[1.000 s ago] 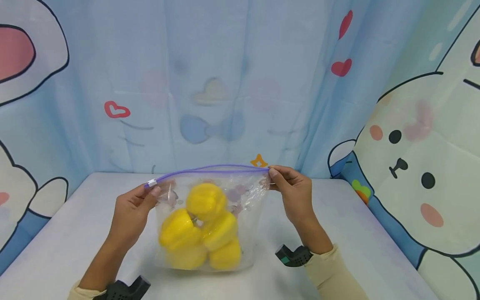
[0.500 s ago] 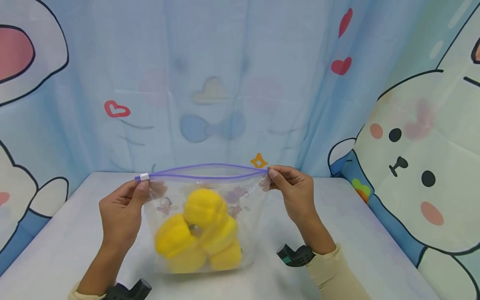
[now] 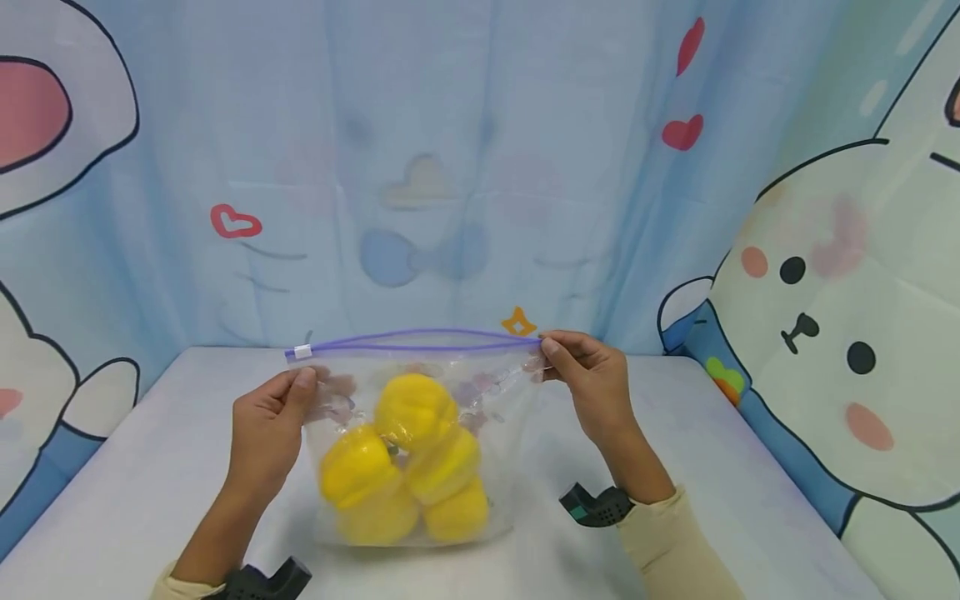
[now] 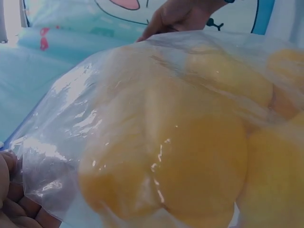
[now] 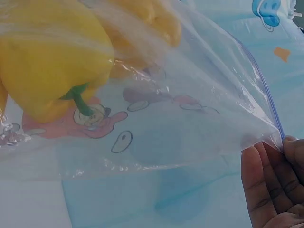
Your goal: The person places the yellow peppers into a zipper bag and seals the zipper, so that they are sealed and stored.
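Observation:
A clear slider zip bag (image 3: pixel 495 467) with a purple zip strip stands upright on the table, printed with small cartoon figures. Inside it are several yellow bell peppers (image 3: pixel 417 410), one showing a green stem (image 5: pixel 79 99) in the right wrist view. The white slider (image 3: pixel 302 352) sits at the zip's left end, and the two purple strips bow apart in the middle. My left hand (image 3: pixel 268 433) pinches the bag's left edge just below the slider. At the upper right corner, my right hand (image 3: pixel 592 387) pinches the zip's end between thumb and fingers.
The bag rests on a pale table (image 3: pixel 150 467). Behind and around hangs a light blue curtain (image 3: pixel 450 100) with hearts and cartoon animals. Each wrist wears a black camera (image 3: pixel 596 505), close to the beige sleeves (image 3: pixel 667 542).
The left hand, first at the slider, moved left and stretched the zip, then came back right and now holds lower on the bag's edge, off the slider. The right hand has barely moved.

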Tool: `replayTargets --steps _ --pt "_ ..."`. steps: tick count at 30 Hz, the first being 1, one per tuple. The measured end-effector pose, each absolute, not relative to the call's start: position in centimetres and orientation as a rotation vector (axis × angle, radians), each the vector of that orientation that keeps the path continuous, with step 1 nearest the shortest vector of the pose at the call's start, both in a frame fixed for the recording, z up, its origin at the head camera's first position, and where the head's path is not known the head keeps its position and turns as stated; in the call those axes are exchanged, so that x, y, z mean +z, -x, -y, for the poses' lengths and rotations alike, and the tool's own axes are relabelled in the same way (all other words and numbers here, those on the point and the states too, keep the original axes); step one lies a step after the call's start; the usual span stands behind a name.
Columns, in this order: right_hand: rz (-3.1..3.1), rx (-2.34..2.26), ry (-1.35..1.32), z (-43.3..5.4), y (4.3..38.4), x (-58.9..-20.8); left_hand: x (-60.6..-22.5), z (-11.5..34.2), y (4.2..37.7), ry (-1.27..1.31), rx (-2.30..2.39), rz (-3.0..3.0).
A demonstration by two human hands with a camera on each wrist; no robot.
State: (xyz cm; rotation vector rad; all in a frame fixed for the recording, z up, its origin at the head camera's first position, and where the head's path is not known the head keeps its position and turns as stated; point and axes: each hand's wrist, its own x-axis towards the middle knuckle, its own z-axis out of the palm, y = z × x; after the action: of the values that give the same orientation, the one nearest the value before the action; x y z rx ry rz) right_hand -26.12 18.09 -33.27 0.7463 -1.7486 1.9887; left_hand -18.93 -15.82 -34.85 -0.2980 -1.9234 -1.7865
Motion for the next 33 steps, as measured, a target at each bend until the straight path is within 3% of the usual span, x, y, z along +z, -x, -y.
replayTargets --steps 14,25,33 --pt "1.798 1.851 -0.855 -19.3 25.9 -32.2 -34.8 15.4 19.1 0.311 -1.775 1.916" --pt "1.813 1.530 -0.938 -18.4 23.0 -29.6 -34.7 15.2 18.5 0.303 -1.787 1.901" --pt "1.813 1.481 -1.412 -13.7 21.2 -25.9 -34.5 15.0 18.2 0.387 -1.804 1.856"
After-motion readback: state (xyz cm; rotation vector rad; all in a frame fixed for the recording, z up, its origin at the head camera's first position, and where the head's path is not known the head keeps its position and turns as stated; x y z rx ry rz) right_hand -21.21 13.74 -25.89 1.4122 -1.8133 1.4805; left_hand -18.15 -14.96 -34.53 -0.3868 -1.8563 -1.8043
